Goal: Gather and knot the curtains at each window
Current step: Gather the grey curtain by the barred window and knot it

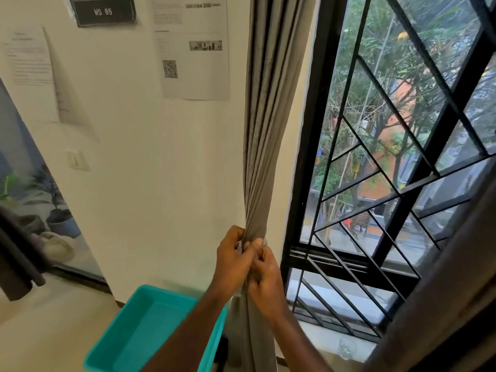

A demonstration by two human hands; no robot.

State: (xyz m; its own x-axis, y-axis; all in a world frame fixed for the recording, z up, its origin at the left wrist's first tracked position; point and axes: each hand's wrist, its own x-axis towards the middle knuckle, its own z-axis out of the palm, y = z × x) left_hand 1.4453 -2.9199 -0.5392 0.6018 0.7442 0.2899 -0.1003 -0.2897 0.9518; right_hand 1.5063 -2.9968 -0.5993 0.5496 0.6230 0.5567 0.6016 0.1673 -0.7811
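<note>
The window (389, 162) fills the right half of the view, with a black frame and a black grille of straight and slanted bars; behind the glass there are trees and a street. The pale wall (161, 170) takes the left half. On it hang two printed sheets, the right sheet (192, 47) with a square code, and above them a dark sign (104, 11) that reads "WS 05". A light switch (76, 160) sits lower on the wall.

The grey curtain (264, 116) hangs between the wall and the window frame. It is gathered into one narrow bundle of long folds, which becomes tight at the place where the hands hold it, and below them it continues down toward the floor. A second, darker curtain (445, 299) shows at the right edge, blurred.

A teal plastic tub (145, 328) stands on the floor just left of the grey curtain, low in the view.

The left hand (233, 260) grips the bundle from the left side, its fingers curled around the folds. The right hand (264, 284) is just below and touching it, and its fingers pinch the cloth against the thumb (257, 244).
</note>
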